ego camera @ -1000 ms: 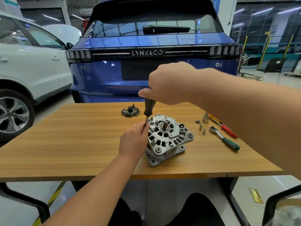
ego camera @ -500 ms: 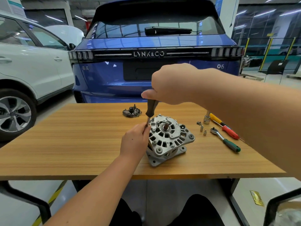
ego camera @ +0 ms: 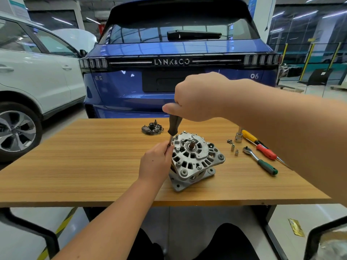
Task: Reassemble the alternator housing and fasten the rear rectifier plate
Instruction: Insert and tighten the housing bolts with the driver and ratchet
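Alternator [ego camera: 195,160] standing mid-desk [ego camera: 75,166], right hand [ego camera: 197,98] gripping the screwdriver [ego camera: 173,126] handle, left hand [ego camera: 155,164] pinching its shaft at the housing rim; posture unchanged over the last second, suggesting a housing screw being driven, rectifier plate [ego camera: 152,127] unfitted behind.

blue car [ego camera: 180,79] behind table | white car [ego camera: 37,76] left | wooden table [ego camera: 84,166]
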{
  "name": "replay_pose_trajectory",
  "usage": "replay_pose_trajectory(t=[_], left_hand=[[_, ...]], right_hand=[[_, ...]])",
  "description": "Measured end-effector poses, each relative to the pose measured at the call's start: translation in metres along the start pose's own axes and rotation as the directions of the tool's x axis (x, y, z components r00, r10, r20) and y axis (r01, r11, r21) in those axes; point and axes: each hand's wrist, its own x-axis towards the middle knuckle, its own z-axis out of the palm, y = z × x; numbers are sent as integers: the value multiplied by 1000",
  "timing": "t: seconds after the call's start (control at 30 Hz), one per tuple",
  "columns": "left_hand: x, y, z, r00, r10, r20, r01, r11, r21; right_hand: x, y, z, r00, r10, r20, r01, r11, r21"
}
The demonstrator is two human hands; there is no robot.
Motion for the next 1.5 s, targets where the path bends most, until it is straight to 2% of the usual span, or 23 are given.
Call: replay_pose_trajectory(t=[0.07,0.13,0.27,0.33,0.4,0.5,0.6,0.67,0.77,0.87,0.93,1.1,1.17,1.27,1.33,1.4,1.5], left_hand=[[1,-1,0,1000,-9,6,9,1000,-1],[2,-1,1,1000,-13,-3,13,1000,-6],[1,-2,2,1000,-12,-11,12,1000,8],[1,-2,3,1000,-17,-11,16,1000,-8],[1,-2,3,1000,-10,-8,10,1000,-9],[0,-2,2,1000,-6,-2,5,1000,-6],[0,-2,2,1000,-7,-2,7,1000,1],[0,-2,2,1000,3,-8,-3,1000,15],[0,-3,3,999,31,-27,-30,999,18],[-2,-3,4,998,46,-45,-45,999,24],[-2,-4,5,997,55,-54,-54,998,30],[0,-7,5,998,50,-35,-49,998,48],[0,-7,3,998,59,-31,-57,997,57],[0,-7,3,996,75,-44,-73,996,58],[0,-9,5,997,57,-45,-54,997,58],[1,-10,5,999,39,-32,-37,997,61],[1,-9,3,998,49,-26,-48,998,35]], right_hand=[[0,3,2,999,-9,37,8,999,31],[1,7,0,991,-105,87,100,993,63],[3,11,-7,974,-221,52,212,967,141],[5,10,-7,966,-254,52,250,965,84],[7,8,-4,975,-219,39,219,976,19],[5,6,2,998,-66,3,67,997,-48],[2,6,8,999,17,-29,-17,1000,-26],[1,7,8,1000,0,-29,1,1000,10],[0,10,1,988,-152,18,149,983,105],[2,10,-4,968,-249,41,247,967,56],[3,8,-1,980,-199,16,198,980,24],[2,1,11,996,60,-72,-55,996,64],[2,5,10,999,22,-31,-19,996,89],[-1,11,3,982,-164,94,146,974,172],[-1,14,0,968,-229,103,210,964,162],[2,14,1,975,-197,97,185,975,120],[4,11,8,995,-47,89,38,994,103]])
